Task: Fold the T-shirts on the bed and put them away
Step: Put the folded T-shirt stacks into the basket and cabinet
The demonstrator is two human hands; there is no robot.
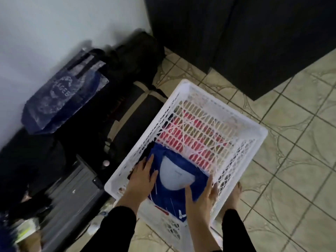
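A folded blue T-shirt (pixel 179 179) with a pale grey patch lies in the near end of a white slatted plastic basket (pixel 241 122) on the tiled floor. My left hand (pixel 143 177) lies flat on the shirt's left edge with straight fingers. My right hand (pixel 202 195) holds the shirt's right edge, thumb on top and fingers down beside the basket wall. Red cloth (pixel 192 137) shows through the slats of the basket's far half.
Dark bags (pixel 127 73) and a grey suitcase (pixel 72 190) are stacked along the white wall at left, with a blue plastic bag (pixel 60 99) on top. A dark cabinet (pixel 245 37) stands behind the basket. My bare foot (pixel 234 197) is on the floor right of the basket.
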